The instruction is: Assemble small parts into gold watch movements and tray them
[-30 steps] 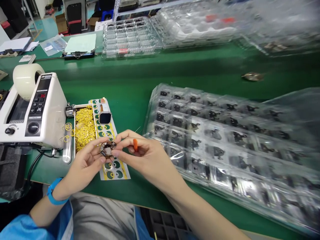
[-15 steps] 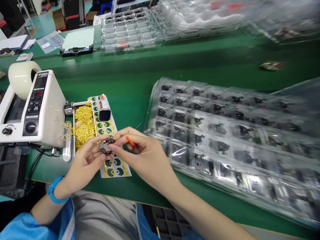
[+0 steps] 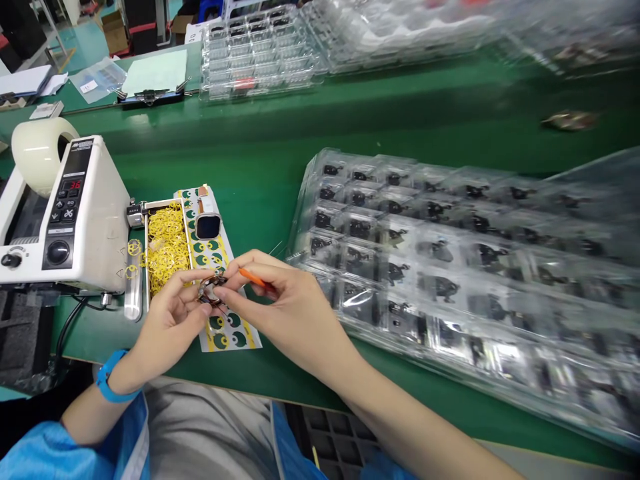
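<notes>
My left hand [image 3: 173, 317] is closed on the edge of a small round electronic part [image 3: 211, 291], dark with a paler middle. The thumb and index finger of my right hand [image 3: 280, 300] pinch the part's right side. An orange-handled tool [image 3: 253, 277] is tucked in the right hand, its far end hidden by the fingers. Beneath the hands lies a sticker sheet [image 3: 230, 340] with green and yellow shapes. A smartwatch [image 3: 207, 227] rests on that sheet. To its left, a box holds a heap of yellow rings [image 3: 169, 247].
A white tape dispenser [image 3: 95, 227] with a large roll stands at the left. Clear plastic trays [image 3: 360, 267] with dark parts in their pockets cover the right. More clear trays [image 3: 260, 60] and a clipboard [image 3: 155, 73] sit at the back. A small shiny part [image 3: 570, 120] lies far right.
The round part has tilted slightly between my fingers, and the orange tool has shifted a little left. Both hands keep their grip. The view has moved slightly.
</notes>
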`<state>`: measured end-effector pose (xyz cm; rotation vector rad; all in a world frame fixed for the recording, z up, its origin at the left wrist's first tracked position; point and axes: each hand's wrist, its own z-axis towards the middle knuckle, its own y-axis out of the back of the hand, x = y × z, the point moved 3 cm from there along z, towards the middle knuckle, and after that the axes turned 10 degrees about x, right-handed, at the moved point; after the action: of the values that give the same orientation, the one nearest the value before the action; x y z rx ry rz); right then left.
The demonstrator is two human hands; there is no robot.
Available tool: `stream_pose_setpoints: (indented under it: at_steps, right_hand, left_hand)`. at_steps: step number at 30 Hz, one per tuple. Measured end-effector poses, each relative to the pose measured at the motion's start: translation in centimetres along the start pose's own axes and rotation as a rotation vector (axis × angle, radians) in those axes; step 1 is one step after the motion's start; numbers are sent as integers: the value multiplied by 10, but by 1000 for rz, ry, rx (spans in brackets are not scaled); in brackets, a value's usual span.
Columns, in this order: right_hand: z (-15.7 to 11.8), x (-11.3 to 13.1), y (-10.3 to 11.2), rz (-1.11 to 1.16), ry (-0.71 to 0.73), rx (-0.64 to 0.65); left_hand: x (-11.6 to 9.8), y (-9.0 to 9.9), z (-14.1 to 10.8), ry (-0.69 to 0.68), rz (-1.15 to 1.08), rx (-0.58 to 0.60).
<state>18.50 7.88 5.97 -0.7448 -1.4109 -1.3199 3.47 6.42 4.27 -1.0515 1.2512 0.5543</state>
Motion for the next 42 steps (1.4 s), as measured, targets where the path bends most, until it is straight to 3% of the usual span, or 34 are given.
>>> stream_pose_setpoints:
  at_steps: [12,18,21,24,27,30,33,36,39,42]
  right_hand:
    - [-8,-4,-10,-211,115,-143]
    - [-2,-3,-11,-79,87,45]
    - [-2,-2,-11,-134,114,76]
    - [-2,0,-11,-251,189,87]
    - [-6,6,-8,-317,323,-8]
    - [-16,14,-3,-398,502,-179]
    - [-26,20,-4,-615,647,-245]
    - [-27,19,-8,-768,695,-266]
    - [-21,15,-10,-767,676,-295]
    - [-13,11,-12,-660,633,-231]
  left_hand:
    - [4,3,5,37,7,-157]
    - [4,2,3,23,-8,-124]
    - [6,2,3,36,29,-94]
    - [3,6,2,45,216,-124]
    - [-7,11,1,-51,404,-236]
    - [-10,14,1,-48,285,-311]
    - [-5,13,2,45,75,-282]
    - [-1,9,3,92,-55,-183]
    - [1,4,3,104,-101,-89]
    - [-2,1,1,85,-73,-93]
